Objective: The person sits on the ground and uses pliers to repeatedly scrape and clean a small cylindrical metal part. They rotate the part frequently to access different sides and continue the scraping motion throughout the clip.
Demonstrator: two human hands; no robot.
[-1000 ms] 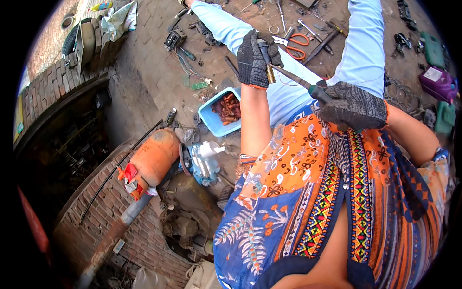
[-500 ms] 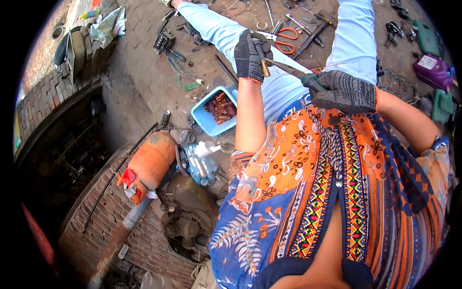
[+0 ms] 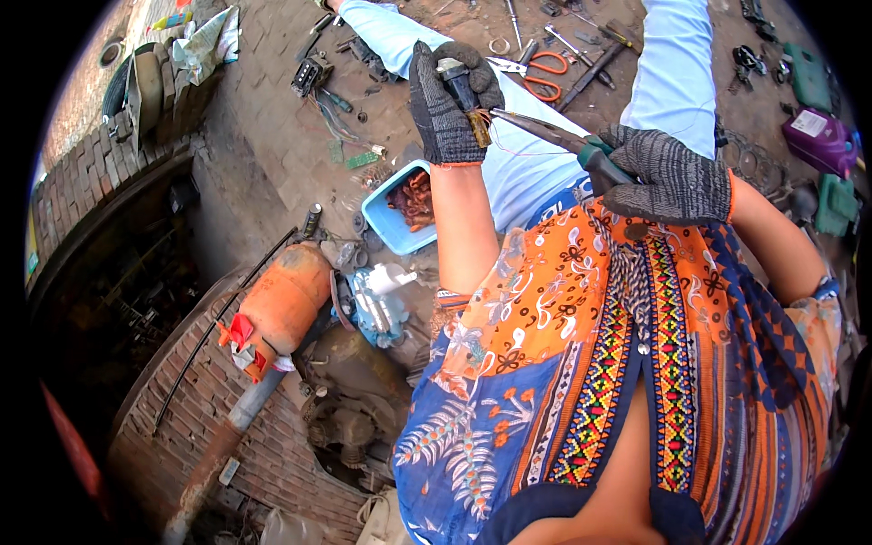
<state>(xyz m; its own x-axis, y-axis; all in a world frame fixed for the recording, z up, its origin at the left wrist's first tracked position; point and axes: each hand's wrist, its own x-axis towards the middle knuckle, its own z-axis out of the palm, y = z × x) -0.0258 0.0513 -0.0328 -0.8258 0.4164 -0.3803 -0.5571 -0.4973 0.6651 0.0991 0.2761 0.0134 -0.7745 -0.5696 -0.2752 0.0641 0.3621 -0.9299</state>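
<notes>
In its dark knit glove, my left hand (image 3: 432, 118) is closed around a dark cylindrical part with a brass-coloured end (image 3: 479, 129) and thin copper wires. A pair of long-nose pliers (image 3: 549, 133) with green and black handles sits in my gloved right hand (image 3: 677, 179). The plier tips are at the wires beside the brass-coloured end; whether the jaws grip a wire is too small to tell. Under my left wrist stands a light blue tub (image 3: 386, 225) with reddish-brown copper-like scraps (image 3: 413, 202) in it. Orange-handled scissors (image 3: 547, 76) lie just beyond my left hand.
My outstretched legs in light blue trousers (image 3: 670, 77) frame scattered tools on the ground. An orange gas cylinder (image 3: 289, 298) lies at the left. A purple jug (image 3: 817, 141) and a green case (image 3: 807, 74) are at the right. Wired parts (image 3: 312, 77) lie farther left.
My left hand has shifted left and turned, showing more of the dark part. The pliers' tips have come to the wires by its brass-coloured end. My right hand has moved slightly right.
</notes>
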